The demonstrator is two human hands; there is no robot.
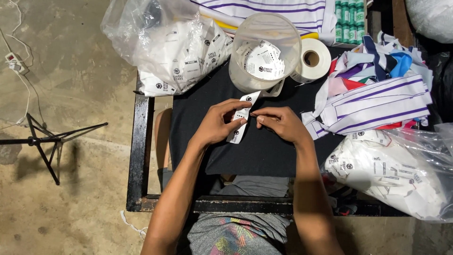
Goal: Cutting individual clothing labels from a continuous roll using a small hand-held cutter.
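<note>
Label strip point(241, 117), white with small dark printed marks, runs slantwise between your hands over the middle of the black cloth point(264, 151) that covers the desk point(141, 141). Your left hand point(218, 123) is closed on it, thumb and fingers pinching its middle, while the lower end hangs free toward 7 o'clock and the upper end reaches toward 1 o'clock, up to the foot of the tub. Your right hand point(279, 122) has its fingertips pressed together at the strip's edge, just beside your left thumb; it pinches something very small there, and you cannot tell from this view whether that is the strip itself or a thread.

At 12 o'clock from your hands stands a clear plastic tub point(265, 49), with loose white labels lying inside it. Touching its right side, at 1 o'clock, lies a roll of white tape point(312, 59). At 10 o'clock a clear plastic bag point(165, 45) stuffed with white labels rests on the desk's far-left corner. At 3 o'clock a heap of fabric pieces point(377, 89), white with purple stripes plus blue, pink and red scraps, spreads across the right side. At 4 o'clock a second bag of labels point(401, 174) overhangs the desk's near-right edge. Off at 9 o'clock, on the concrete floor point(71, 94), stands a black tripod point(47, 141).
</note>
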